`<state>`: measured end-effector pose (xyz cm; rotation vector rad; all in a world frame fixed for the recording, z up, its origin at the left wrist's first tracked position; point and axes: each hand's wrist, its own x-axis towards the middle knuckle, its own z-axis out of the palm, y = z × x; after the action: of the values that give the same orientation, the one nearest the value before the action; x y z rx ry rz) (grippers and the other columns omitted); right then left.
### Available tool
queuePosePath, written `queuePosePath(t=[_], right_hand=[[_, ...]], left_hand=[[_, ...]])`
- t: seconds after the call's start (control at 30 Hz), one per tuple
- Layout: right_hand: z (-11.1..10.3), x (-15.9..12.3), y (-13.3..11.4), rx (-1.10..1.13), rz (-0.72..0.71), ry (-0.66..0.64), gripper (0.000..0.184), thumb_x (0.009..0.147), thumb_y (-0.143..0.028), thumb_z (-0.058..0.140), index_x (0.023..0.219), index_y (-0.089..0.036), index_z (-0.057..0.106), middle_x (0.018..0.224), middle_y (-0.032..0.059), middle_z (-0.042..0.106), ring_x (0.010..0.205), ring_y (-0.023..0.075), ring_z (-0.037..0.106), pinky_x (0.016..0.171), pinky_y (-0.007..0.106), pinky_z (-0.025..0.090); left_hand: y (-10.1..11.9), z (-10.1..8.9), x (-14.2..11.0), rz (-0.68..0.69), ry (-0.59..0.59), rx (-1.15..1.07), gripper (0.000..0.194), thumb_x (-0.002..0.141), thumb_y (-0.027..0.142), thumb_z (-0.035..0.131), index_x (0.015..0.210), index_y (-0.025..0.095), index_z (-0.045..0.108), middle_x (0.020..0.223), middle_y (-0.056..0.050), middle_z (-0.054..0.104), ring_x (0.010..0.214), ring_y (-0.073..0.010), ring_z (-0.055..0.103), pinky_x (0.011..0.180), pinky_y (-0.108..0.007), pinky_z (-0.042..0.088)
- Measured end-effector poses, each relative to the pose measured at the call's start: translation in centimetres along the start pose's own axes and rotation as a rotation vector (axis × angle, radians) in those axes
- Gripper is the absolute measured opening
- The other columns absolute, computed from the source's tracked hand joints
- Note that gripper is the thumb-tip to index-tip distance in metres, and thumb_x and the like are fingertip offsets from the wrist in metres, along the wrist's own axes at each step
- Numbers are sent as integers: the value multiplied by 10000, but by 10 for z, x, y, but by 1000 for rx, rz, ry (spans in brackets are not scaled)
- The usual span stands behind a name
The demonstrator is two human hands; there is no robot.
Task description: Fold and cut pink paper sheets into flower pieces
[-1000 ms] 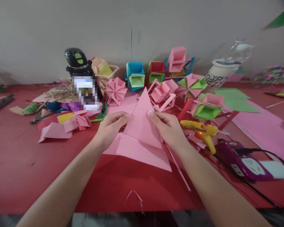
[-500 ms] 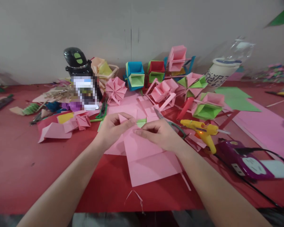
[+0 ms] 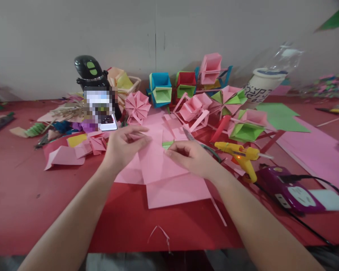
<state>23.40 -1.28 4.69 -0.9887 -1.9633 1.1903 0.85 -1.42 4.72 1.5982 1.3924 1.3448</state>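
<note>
Left hand (image 3: 125,145) and right hand (image 3: 190,156), spaced wider than before, narrowly grip a creased pink paper sheet (image 3: 159,165), now farther from the red table's (image 3: 124,218) near edge.

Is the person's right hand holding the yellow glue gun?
No, the yellow glue gun lies apart, to the right of the right hand, which is at the pink paper.

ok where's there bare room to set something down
Bare red tabletop shows outside the left forearm, nearer than the pink scraps; a smaller patch borders the near bent strip. Paper models crowd the back, glue gun and purple box the right.
</note>
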Motion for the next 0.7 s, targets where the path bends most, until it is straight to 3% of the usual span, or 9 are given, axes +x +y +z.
queuePosePath(t=[0.07,0.13,0.27,0.33,0.43,0.5,0.57,0.63,0.7], right_hand=[[-4,0,2,-4,13,21,327,934,-408,628,713,-168,603,656,-34,495,594,96,407,564,260,335],[-7,1,4,-7,22,77,320,927,-422,637,734,-167,634,648,-32,508,574,96,403,554,264,336],[-9,5,11,1,27,215,323,908,-440,659,737,-166,667,648,-21,546,585,107,451,567,267,368],[-10,7,15,-2,40,267,300,904,-425,665,754,-166,687,681,-4,600,633,126,518,611,273,420],[-13,5,16,-57,3,354,236,901,-403,680,920,-176,741,862,43,716,780,178,639,722,309,505],[-16,1,12,-156,-121,387,294,884,-414,718,1090,-205,737,1079,74,733,957,216,675,853,353,532],[-18,-3,7,-285,-298,270,445,820,-452,795,1199,-235,712,1284,92,673,1193,262,617,1044,416,475],[-18,-7,2,-400,-382,136,603,730,-499,864,1256,-255,694,1417,98,598,1357,308,502,1155,494,377],[-15,-9,0,-515,-400,49,560,735,-444,877,1239,-272,704,1474,83,559,1409,326,449,1188,548,314]], left_hand=[[-5,-5,4,-80,12,-148,474,744,338,848,1169,178,711,699,-2,706,613,-131,627,590,-237,501],[-7,-7,6,-169,-78,-276,505,741,358,846,1180,170,684,741,-14,714,648,-147,653,606,-253,524],[-3,0,2,-364,-435,-261,343,707,391,857,893,136,723,775,-51,720,683,-167,656,614,-273,532],[1,4,-1,-397,-537,-177,298,730,401,835,754,137,699,705,-33,685,625,-142,610,570,-251,493],[1,6,-2,-315,-454,-59,421,768,402,798,537,159,543,518,37,500,490,-81,441,479,-215,376],[-2,6,-1,-268,-370,-16,482,794,395,773,490,171,472,474,57,413,456,-66,360,452,-213,316],[-5,5,0,-257,-327,-36,423,816,389,747,531,166,527,498,45,467,468,-75,390,460,-218,327],[-7,5,2,-255,-307,-72,317,823,391,735,644,151,630,587,14,584,525,-99,484,497,-225,383],[-7,5,3,-246,-302,-92,267,823,399,727,786,137,695,715,-26,680,622,-135,582,555,-241,451]])
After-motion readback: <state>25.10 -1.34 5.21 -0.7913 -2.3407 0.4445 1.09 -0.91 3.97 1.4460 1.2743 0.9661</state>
